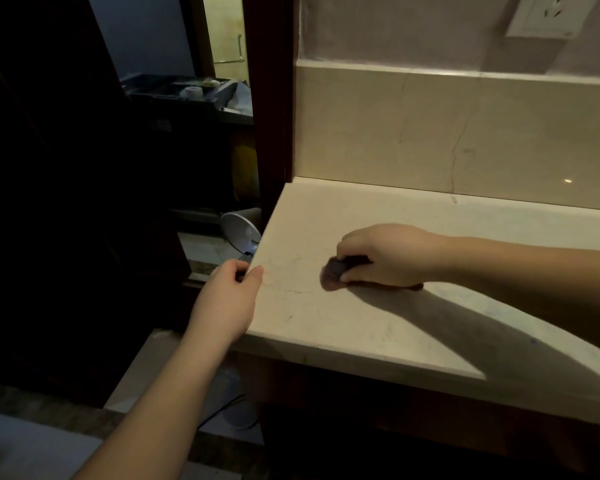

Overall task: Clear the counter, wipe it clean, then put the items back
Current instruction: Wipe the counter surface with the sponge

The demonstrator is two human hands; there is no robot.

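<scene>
Counter wiping looked to be under way in the head view: the pale stone surface carried nothing but a small dark cloth, so the clearing step seemed done and the putting back not yet begun. How much of the top had been wiped could not be told, since no wet streaks showed in the dim light.

The right hand lay knuckles up near the middle of the surface, its fingers curled down around the cloth, which was bunched into a wad and pressed against the stone. The cloth looked soft and crumpled, a dull brownish purple (its exact colour was hard to judge in this light). The left hand gripped the left edge of the surface, thumb on top and fingers wrapped over the side, apparently bracing.

The surface was smooth, polished, cream-coloured stone with faint veins and hairline marks, its front edge squared and thick. A backsplash of the same stone rose behind it, crossed by a thin crack, and a white wall socket sat above on a matt tiled wall. Just beyond the left edge, lower down, a round grey metallic disc leaned at a tilt; what it belonged to was unclear, though it may have been one of the items taken off. Farther back in the dark stood a tray holding small objects.
</scene>
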